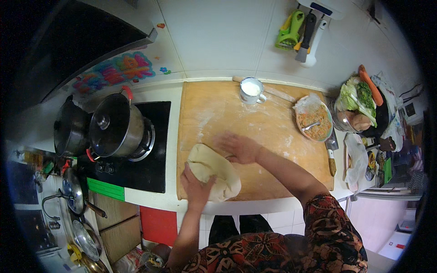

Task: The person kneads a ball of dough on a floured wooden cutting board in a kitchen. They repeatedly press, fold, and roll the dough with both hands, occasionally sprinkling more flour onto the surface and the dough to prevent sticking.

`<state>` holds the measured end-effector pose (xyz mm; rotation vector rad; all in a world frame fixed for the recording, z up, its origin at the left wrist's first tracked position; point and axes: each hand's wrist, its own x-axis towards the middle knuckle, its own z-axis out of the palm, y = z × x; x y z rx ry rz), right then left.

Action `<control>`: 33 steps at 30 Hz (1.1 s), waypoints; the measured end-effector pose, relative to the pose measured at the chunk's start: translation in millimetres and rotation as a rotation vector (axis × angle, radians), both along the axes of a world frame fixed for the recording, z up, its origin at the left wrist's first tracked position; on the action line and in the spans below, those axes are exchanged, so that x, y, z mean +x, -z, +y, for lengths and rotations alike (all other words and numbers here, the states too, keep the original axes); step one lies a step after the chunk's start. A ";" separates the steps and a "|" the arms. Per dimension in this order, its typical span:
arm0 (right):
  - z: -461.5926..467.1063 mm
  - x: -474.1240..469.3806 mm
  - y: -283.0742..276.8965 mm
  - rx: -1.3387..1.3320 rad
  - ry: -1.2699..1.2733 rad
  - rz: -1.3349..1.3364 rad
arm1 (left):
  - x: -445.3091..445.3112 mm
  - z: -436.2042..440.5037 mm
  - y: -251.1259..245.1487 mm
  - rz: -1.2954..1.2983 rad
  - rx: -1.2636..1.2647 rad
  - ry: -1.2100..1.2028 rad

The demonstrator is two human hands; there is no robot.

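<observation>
A large lump of pale dough (216, 169) lies near the front left of a floured wooden board (273, 119). My left hand (198, 186) grips the dough's near left side, its thumb pressed into the top. Just beyond the dough, my right hand (239, 146) is blurred, with its fingers extended over the board and nothing seen in it. Whether its palm touches the wood is hidden. At the back of the board stands an enamel mug (252, 90) of white powder, in front of a rolling pin (278, 94).
On the right, a bowl of shredded filling (315, 117) holds a spoon (310, 126). A cleaver (331, 155) lies beside the board, near a container of vegetables (355, 102). To the left, a lidded pot (116, 126) stands on the gas hob (153, 177). Peelers (290, 30) hang on the wall.
</observation>
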<state>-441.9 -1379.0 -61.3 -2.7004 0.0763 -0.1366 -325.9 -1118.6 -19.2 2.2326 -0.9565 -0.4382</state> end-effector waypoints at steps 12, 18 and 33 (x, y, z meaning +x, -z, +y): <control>-48.2 144.6 17.1 -0.069 0.123 -0.180 | -19.1 44.2 24.3 0.211 -0.370 -0.072; 21.3 -3.6 -4.3 -0.152 -0.369 -0.160 | -23.3 46.1 36.6 0.273 -0.487 -0.163; 84.5 -34.8 -78.7 0.657 0.428 -0.265 | -38.5 -7.5 -7.4 0.073 -0.323 0.304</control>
